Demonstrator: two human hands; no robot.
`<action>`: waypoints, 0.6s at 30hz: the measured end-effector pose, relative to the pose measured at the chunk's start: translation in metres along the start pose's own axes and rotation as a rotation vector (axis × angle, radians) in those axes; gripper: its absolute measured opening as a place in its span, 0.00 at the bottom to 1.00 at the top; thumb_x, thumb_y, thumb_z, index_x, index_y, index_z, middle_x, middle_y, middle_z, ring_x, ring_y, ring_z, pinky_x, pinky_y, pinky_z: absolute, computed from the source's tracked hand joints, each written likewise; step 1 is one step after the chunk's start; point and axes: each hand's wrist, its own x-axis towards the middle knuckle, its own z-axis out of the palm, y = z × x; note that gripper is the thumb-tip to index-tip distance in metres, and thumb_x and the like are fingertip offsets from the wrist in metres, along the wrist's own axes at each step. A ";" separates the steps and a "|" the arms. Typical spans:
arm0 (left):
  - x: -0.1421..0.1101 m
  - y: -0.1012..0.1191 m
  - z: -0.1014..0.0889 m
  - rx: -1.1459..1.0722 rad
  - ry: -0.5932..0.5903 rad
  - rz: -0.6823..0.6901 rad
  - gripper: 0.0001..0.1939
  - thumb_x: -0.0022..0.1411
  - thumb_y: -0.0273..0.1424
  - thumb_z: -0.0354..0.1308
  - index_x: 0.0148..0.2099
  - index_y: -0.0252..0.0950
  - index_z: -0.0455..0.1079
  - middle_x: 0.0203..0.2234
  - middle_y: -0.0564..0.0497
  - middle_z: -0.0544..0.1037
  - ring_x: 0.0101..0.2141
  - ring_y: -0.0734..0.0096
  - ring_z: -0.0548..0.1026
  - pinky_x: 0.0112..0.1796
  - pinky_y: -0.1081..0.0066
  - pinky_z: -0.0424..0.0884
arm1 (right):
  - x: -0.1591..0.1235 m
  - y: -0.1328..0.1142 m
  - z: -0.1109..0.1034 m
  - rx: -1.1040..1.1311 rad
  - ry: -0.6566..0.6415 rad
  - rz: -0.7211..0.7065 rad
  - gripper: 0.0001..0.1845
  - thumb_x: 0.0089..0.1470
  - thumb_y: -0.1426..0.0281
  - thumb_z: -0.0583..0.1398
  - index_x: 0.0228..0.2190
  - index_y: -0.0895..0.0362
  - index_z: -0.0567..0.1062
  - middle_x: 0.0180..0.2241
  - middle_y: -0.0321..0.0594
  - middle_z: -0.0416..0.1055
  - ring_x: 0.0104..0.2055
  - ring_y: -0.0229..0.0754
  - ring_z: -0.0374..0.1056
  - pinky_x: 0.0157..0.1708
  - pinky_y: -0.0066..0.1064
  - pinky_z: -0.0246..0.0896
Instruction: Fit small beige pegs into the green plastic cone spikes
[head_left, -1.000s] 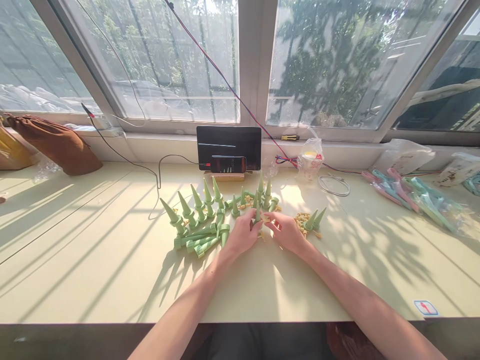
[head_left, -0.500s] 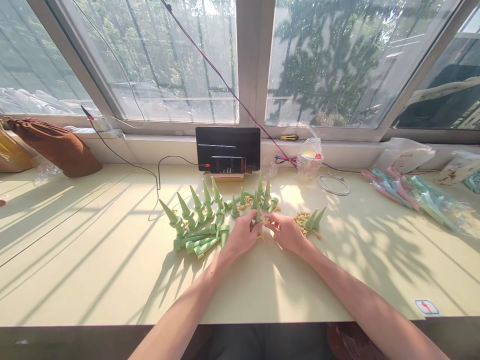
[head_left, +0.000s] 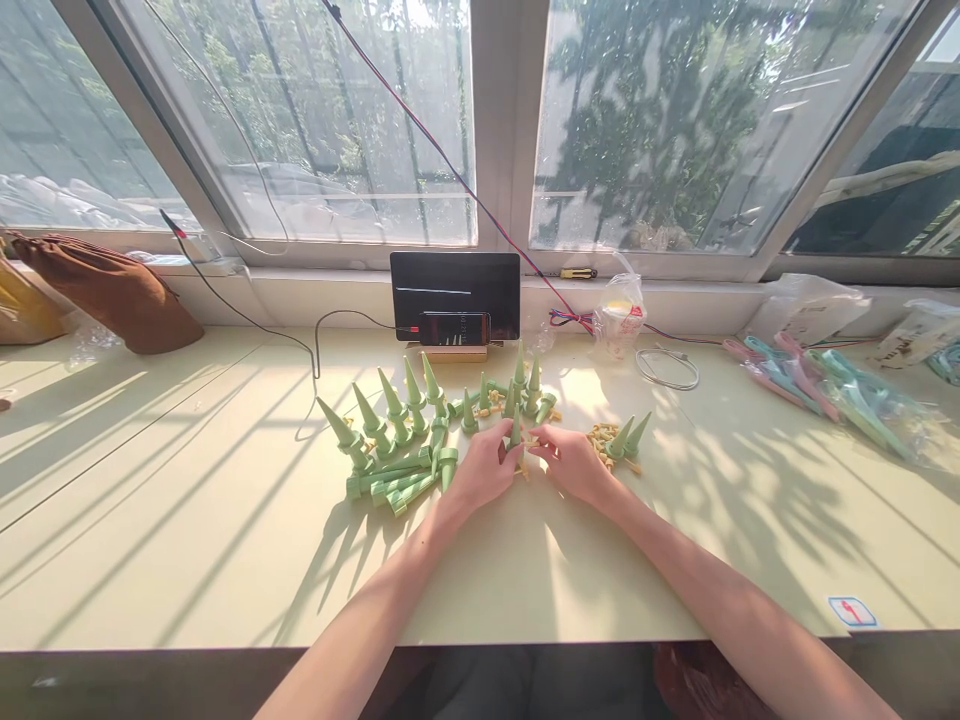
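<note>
My left hand (head_left: pixel 489 464) is closed around a green plastic cone-shaped spike (head_left: pixel 515 428), which stands point up between thumb and fingers. Close on its right, my right hand (head_left: pixel 570 460) pinches a small yellow plastic piece (head_left: pixel 531 441) against the spike's side; the fingers partly hide it. Another yellow piece (head_left: pixel 523 472) lies on the table just under the hands. Left of my left hand, several assembled green spikes (head_left: pixel 396 405) stand in a row beside loose green tubes (head_left: pixel 397 480). Right of my right hand are a pile of yellow pieces (head_left: pixel 602 437) and two green cones (head_left: pixel 628 437).
At the back a black tablet (head_left: pixel 456 285) and a phone (head_left: pixel 454 328) stand propped up. A wrapped cup (head_left: pixel 619 318) and a coiled white cable (head_left: pixel 667 370) are right of them. Bagged pastel items (head_left: pixel 847 395) lie far right, a brown pouch (head_left: pixel 112 290) far left.
</note>
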 end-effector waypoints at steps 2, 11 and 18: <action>0.000 0.000 0.000 0.000 -0.004 0.000 0.07 0.64 0.30 0.50 0.43 0.37 0.67 0.26 0.54 0.70 0.22 0.75 0.63 0.24 0.73 0.58 | 0.000 0.000 -0.001 -0.002 -0.011 0.007 0.12 0.60 0.69 0.57 0.42 0.59 0.76 0.31 0.42 0.75 0.30 0.41 0.68 0.34 0.33 0.62; 0.000 0.001 0.000 -0.023 -0.008 0.007 0.07 0.64 0.30 0.50 0.44 0.38 0.67 0.25 0.55 0.69 0.21 0.75 0.62 0.23 0.74 0.57 | -0.001 0.004 -0.001 0.009 -0.023 -0.024 0.10 0.61 0.69 0.55 0.40 0.58 0.74 0.29 0.40 0.74 0.30 0.42 0.68 0.34 0.32 0.61; 0.000 0.000 0.000 -0.023 0.001 0.016 0.07 0.65 0.30 0.50 0.43 0.38 0.67 0.24 0.55 0.68 0.21 0.75 0.61 0.23 0.74 0.59 | -0.001 0.005 -0.001 -0.018 -0.030 -0.072 0.16 0.65 0.64 0.50 0.30 0.57 0.71 0.27 0.38 0.69 0.28 0.39 0.62 0.30 0.30 0.57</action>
